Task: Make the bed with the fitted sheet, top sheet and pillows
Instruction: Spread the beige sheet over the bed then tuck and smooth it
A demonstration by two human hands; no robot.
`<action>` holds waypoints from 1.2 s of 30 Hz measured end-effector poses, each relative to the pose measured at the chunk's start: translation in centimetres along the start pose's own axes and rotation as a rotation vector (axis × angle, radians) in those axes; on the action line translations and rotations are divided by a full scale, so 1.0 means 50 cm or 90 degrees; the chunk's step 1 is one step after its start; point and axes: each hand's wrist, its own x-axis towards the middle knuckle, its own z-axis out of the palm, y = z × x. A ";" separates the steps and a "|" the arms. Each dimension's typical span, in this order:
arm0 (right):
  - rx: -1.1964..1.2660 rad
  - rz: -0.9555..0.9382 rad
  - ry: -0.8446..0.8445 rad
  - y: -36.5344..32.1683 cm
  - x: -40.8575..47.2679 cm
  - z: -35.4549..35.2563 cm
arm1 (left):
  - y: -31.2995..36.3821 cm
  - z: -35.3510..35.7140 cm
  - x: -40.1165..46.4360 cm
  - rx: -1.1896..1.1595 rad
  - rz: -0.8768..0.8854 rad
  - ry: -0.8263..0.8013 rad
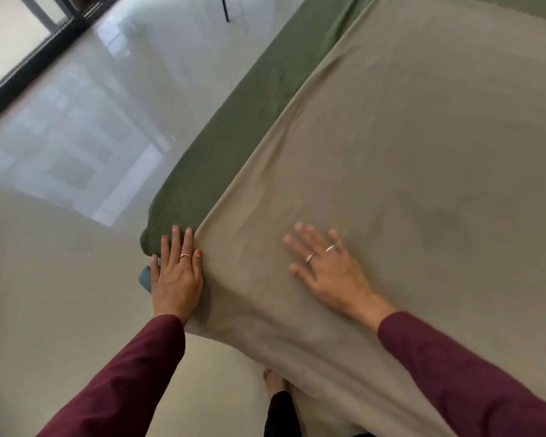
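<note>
A beige top sheet (407, 159) lies spread over the bed and hangs down over its near edge. Under it a green fitted sheet (234, 134) covers the mattress and shows along the left side and at the near corner. My left hand (177, 275) lies flat with straight fingers at that corner, on the edge where the beige sheet meets the green one. My right hand (325, 266) rests flat on the beige sheet further right, fingers spread and slightly blurred. No pillows are in view.
Glossy pale floor (76, 152) stretches left of the bed, with a dark-framed window or door (22, 74) at the far left. A blue-grey object (145, 277) peeks out beside my left hand. My bare foot (273, 381) stands by the bed's near edge. A thin dark leg (225, 7) stands at the top.
</note>
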 end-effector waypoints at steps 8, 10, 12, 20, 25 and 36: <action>0.071 0.127 -0.015 -0.181 0.149 0.023 | -0.048 -0.021 0.037 0.067 0.089 0.019; 0.134 -0.006 -0.068 -0.258 0.155 0.025 | -0.058 -0.027 0.049 0.094 0.136 0.011; 0.214 -0.076 -0.110 -0.266 0.178 0.003 | -0.059 -0.037 0.068 0.119 0.177 0.005; 0.061 0.408 0.094 0.030 0.259 -0.068 | 0.005 -0.079 0.207 0.097 0.290 -0.028; 0.031 0.352 0.062 -0.040 0.295 -0.016 | 0.041 -0.059 0.242 0.144 0.424 -0.035; 0.081 0.358 0.072 0.041 0.314 -0.076 | 0.034 -0.052 0.230 0.085 0.349 -0.114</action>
